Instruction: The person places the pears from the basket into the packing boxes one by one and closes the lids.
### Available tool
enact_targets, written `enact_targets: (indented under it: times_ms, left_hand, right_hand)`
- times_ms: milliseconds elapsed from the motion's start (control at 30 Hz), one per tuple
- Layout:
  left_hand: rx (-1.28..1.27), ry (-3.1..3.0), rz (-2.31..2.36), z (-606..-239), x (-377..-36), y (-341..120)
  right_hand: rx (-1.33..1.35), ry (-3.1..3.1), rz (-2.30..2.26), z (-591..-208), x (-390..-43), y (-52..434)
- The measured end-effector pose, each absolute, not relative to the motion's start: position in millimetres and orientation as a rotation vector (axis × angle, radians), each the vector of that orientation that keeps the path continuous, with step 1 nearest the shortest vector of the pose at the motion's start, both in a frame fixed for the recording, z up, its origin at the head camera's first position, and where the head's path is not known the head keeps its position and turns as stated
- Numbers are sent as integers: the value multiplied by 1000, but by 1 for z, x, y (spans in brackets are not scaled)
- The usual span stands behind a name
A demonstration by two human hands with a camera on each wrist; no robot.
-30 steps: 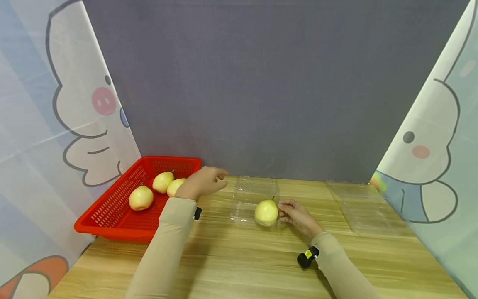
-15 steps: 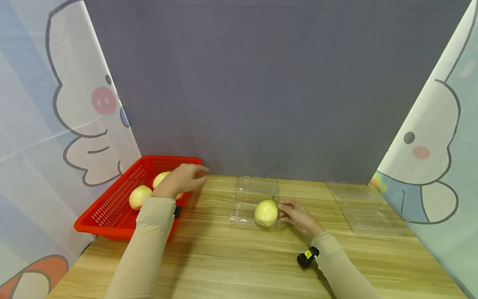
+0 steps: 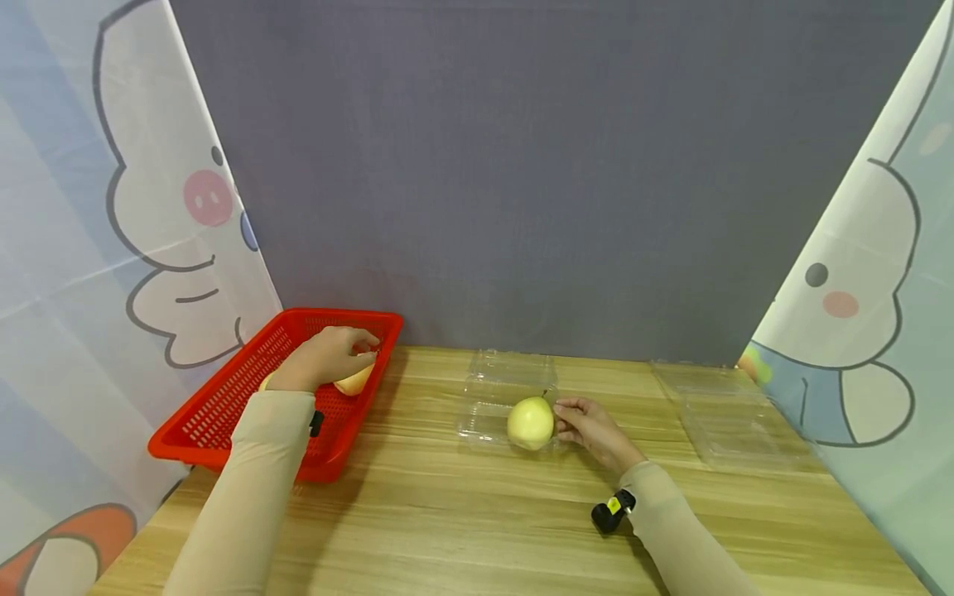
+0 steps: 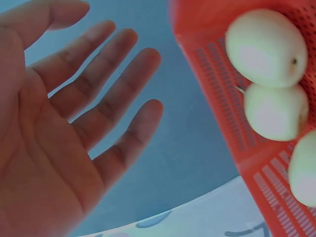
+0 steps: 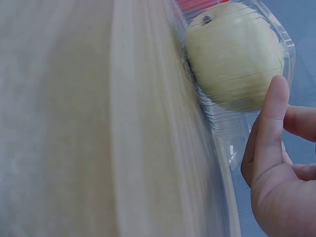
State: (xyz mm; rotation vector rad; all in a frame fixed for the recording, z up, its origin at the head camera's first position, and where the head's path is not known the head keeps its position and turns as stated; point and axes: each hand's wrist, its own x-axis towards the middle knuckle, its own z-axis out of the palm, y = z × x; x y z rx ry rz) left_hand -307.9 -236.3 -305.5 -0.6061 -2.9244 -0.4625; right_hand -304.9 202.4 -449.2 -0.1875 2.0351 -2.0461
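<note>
My left hand (image 3: 320, 358) is over the red plastic basket (image 3: 186, 451), near a yellow pear (image 3: 354, 381). In the left wrist view its fingers are spread, relaxed and hold nothing. Several pears, one of them a pale pear (image 4: 266, 48), lie in the basket in that view. My right hand (image 3: 592, 430) pinches the near right edge of a clear plastic clamshell container (image 3: 480, 420), whose lid lies open towards the back. Inside the container sits one yellow-green pear (image 3: 531, 423), stem up, beside the fingertips. The right wrist view shows the thumb against the container wall.
More clear plastic containers (image 3: 745, 414) stand at the right on the wooden table (image 3: 447, 521). A grey panel (image 3: 522, 182) closes off the back. Cartoon-printed cloths (image 3: 857, 273) hang at both sides.
My left hand has moved left, from between the basket and the container to over the basket, hiding some pears. The right hand, the container and its pear have stayed in place.
</note>
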Motion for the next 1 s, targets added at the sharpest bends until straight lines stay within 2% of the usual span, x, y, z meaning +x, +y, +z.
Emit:
enact_targets:
  times_ms: [500,1000]
  left_hand:
    - [-611,-3003,-360,-324,-334,-258]
    - [-465,-3094,-309,-344,-351,-260]
  right_hand:
    - [-223,2016,-2038,-449,-304,205]
    - [-217,2022,-2031,-449,-304,204]
